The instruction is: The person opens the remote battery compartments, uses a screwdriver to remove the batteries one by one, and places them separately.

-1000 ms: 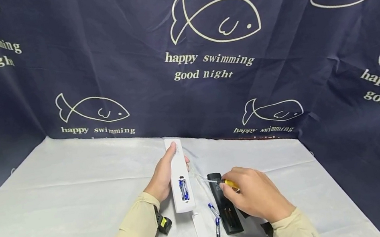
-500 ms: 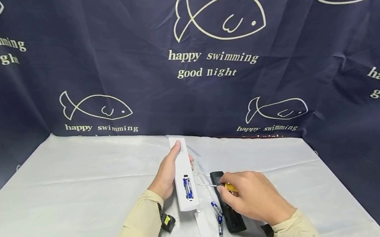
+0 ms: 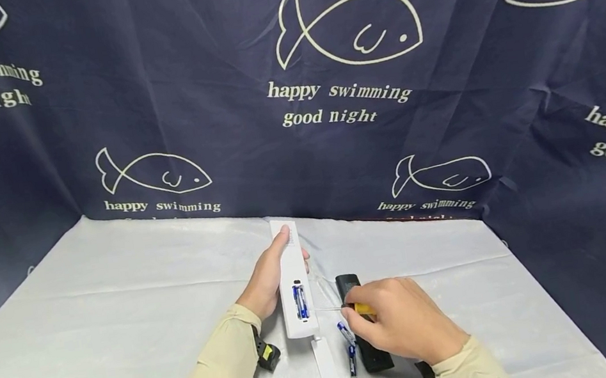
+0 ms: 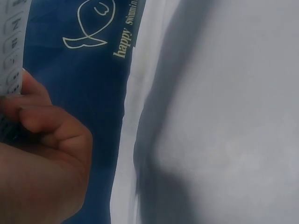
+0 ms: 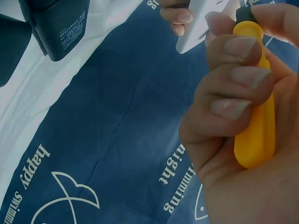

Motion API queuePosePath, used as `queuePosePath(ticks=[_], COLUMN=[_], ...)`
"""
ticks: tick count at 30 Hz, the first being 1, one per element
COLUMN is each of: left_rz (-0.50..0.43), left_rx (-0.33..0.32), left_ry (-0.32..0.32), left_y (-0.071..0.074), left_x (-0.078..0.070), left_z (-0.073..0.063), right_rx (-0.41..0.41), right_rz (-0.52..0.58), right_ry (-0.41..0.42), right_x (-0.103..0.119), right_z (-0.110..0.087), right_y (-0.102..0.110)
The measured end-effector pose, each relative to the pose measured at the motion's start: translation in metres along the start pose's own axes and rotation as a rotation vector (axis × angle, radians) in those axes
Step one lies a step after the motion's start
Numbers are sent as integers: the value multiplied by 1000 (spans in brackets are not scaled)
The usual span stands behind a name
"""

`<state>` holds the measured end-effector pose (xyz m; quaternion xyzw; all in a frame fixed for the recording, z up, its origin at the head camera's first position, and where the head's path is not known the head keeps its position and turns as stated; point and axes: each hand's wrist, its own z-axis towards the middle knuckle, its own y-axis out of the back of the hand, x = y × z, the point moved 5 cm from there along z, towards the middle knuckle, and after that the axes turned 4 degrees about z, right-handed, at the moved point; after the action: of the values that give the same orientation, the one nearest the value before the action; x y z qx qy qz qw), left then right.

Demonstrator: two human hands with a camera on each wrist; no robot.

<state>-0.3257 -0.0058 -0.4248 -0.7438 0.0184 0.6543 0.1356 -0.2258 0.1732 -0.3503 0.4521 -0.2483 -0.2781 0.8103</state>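
My left hand (image 3: 263,280) grips a white remote control (image 3: 288,262) by its upper part, thumb along the back. The remote's battery compartment faces up toward the head camera, with blue-and-silver batteries (image 3: 301,301) inside. In the left wrist view a strip of its buttons (image 4: 11,51) shows beside the curled fingers. My right hand (image 3: 405,317) holds a screwdriver by its yellow handle (image 5: 254,135), fingers wrapped round it. The thin metal shaft (image 3: 328,309) points left, its tip near the right side of the white remote, beside the battery compartment.
On the white cloth (image 3: 127,343) lie a black remote control (image 3: 376,358), partly under my right hand, two loose blue batteries (image 3: 352,361) and a white battery cover (image 3: 324,361). Dark blue fabric (image 3: 232,95) with fish drawings hangs behind and at both sides.
My right hand has lowered slightly with the screwdriver, its shaft now lower beside the compartment. The view has shifted a little; the left hand keeps its hold on the white remote.
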Motion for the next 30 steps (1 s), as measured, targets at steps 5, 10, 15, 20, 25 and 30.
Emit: queuePosePath(ticks=[5,10,15,20,25,30], left_rz=[5,17,20,29,30,30], left_rx=[0,1,10,14,17,23], left_ry=[-4,-4,0,5,-3,-8], left_y=[0,-1,-1,-2,-3,-4], left_x=[2,1,1,1,0,0], left_z=[1,1,0,0,-1,-2], right_rx=[13,28,42,51,44,41], right_rz=[12,13,1,11,33,18], right_ry=[20,42,61,86,130,146], right_x=[2,4,6,8,10,11], right_z=[-1,-1,0,1,1,0], right_y=[-3,-5,-5,-5,-5,-7])
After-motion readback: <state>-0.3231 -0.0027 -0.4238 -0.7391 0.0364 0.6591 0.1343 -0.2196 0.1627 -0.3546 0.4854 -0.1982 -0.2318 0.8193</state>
